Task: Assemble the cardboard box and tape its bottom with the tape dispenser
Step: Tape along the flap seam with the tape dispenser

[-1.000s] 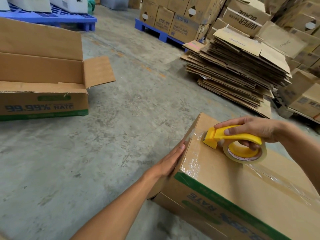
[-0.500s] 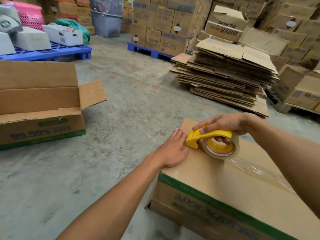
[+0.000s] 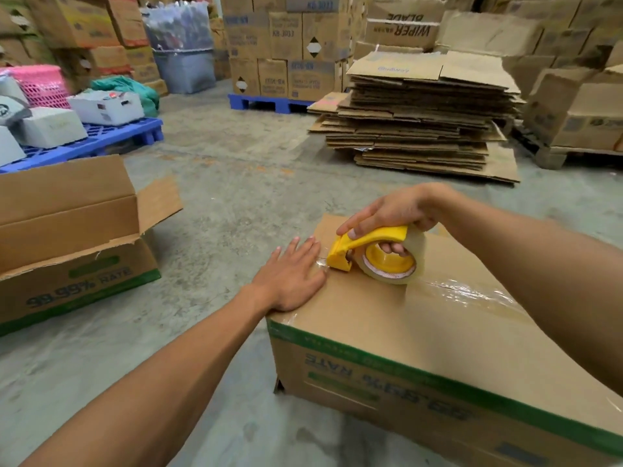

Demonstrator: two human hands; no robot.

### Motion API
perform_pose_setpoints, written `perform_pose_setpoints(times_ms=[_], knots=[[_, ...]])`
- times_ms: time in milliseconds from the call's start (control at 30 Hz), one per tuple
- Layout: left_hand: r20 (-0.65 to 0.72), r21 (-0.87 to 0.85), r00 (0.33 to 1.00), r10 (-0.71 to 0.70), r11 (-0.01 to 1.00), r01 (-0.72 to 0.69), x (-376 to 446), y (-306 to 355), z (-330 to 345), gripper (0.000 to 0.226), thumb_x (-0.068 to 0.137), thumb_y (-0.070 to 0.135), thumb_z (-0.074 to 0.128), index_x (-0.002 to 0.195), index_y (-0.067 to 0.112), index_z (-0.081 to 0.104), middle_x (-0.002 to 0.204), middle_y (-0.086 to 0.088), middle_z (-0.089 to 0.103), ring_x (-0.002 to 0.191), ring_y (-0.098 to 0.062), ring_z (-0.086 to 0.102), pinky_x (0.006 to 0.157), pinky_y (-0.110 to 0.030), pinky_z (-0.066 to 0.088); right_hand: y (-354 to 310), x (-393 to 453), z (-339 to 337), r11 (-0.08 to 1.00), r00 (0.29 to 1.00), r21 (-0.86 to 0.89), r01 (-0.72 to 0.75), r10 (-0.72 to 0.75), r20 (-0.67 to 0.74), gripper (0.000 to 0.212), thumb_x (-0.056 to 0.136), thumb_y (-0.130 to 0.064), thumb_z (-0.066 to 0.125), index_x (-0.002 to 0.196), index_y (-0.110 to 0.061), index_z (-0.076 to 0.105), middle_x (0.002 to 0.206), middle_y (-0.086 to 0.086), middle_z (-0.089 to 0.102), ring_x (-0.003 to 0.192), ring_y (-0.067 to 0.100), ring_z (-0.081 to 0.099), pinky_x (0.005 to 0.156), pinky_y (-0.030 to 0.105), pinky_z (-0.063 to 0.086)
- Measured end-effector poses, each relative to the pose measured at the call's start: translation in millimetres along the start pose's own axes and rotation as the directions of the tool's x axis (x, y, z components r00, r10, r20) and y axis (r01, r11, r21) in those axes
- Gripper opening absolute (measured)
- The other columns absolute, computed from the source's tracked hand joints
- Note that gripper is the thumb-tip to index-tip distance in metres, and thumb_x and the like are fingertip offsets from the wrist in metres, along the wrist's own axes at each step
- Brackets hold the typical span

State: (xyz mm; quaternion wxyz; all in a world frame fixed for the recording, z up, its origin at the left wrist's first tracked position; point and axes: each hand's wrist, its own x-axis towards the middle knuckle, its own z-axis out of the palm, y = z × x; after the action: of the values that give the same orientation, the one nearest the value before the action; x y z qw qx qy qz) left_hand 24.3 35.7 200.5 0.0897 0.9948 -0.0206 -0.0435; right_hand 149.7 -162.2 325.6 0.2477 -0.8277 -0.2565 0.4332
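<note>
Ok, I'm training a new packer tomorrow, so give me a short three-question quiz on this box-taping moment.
1. True or false: the left hand lies flat on the upturned cardboard box.
2. What does the right hand hold? A) a knife B) the yellow tape dispenser C) a marker
3. Fill in: a strip of clear tape runs along the box's ____ seam.

Key: 1 true; 2 B; 3 middle.
</note>
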Motion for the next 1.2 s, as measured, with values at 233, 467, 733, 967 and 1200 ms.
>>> perform_pose_setpoints(times_ms=[233,467,733,967,1200], knots=[[-0.003,0.042,1.0,-0.006,0.999,0.006,0,-1,2,0.071,0.096,0.06,0.013,0.156,0.027,-0.005,0.163,0.009,-0.01,0.149,-0.015,-0.014,0.121,-0.045,-0.004,56,-68,-8,0.999,0.999,0.048,-0.026,0.028,-0.038,0.038,0.095,-0.025,0.063,0.13,-0.037,0.06,0.07,0.008,0.071,0.048,0.016,0.06,0.047,0.028,0.057],[0.01,0.066,1.0,-0.009,0.998,0.008,1,-1,2,0.069,0.096,0.061,0.013,0.155,0.03,-0.005,0.163,0.011,-0.01,0.149,-0.016,-0.014,0.12,-0.047,-0.005,105,-117,-16,0.995,0.996,0.1,-0.03,0.038,-0.08,0.039,0.094,-0.022,0.062,0.13,-0.037,0.06,0.073,0.011,0.071,0.049,0.019,0.058,0.044,0.027,0.055],[0.026,0.112,0.999,-0.038,0.993,0.035,0,4,0,0.073,0.091,0.068,0.006,0.154,0.035,-0.009,0.162,0.014,-0.012,0.149,-0.017,-0.015,0.12,-0.049,-0.006,131,-137,-21,0.99,0.997,0.142,0.013,-0.001,-0.079,0.041,0.089,-0.028,0.067,0.128,-0.041,0.062,0.081,0.021,0.067,0.051,0.023,0.058,0.046,0.029,0.056],[0.093,0.274,0.991,-0.099,0.959,0.07,2,31,-19,0.07,0.097,0.052,0.013,0.155,0.02,-0.009,0.164,0.002,-0.011,0.149,-0.018,-0.016,0.119,-0.048,-0.01,132,-131,-18,0.997,0.995,0.068,0.032,-0.026,-0.096,0.036,0.091,-0.026,0.067,0.126,-0.036,0.066,0.078,0.017,0.068,0.05,0.02,0.057,0.042,0.026,0.053],[0.096,0.175,0.972,0.213,0.958,-0.228,14,132,-17,0.066,0.101,0.037,0.02,0.155,0.012,-0.01,0.164,-0.003,-0.009,0.15,-0.017,-0.01,0.122,-0.04,-0.004,127,-123,-22,1.0,0.997,0.02,-0.004,0.006,-0.077,0.034,0.091,-0.029,0.069,0.123,-0.04,0.067,0.073,0.02,0.063,0.043,0.02,0.056,0.045,0.026,0.053]])
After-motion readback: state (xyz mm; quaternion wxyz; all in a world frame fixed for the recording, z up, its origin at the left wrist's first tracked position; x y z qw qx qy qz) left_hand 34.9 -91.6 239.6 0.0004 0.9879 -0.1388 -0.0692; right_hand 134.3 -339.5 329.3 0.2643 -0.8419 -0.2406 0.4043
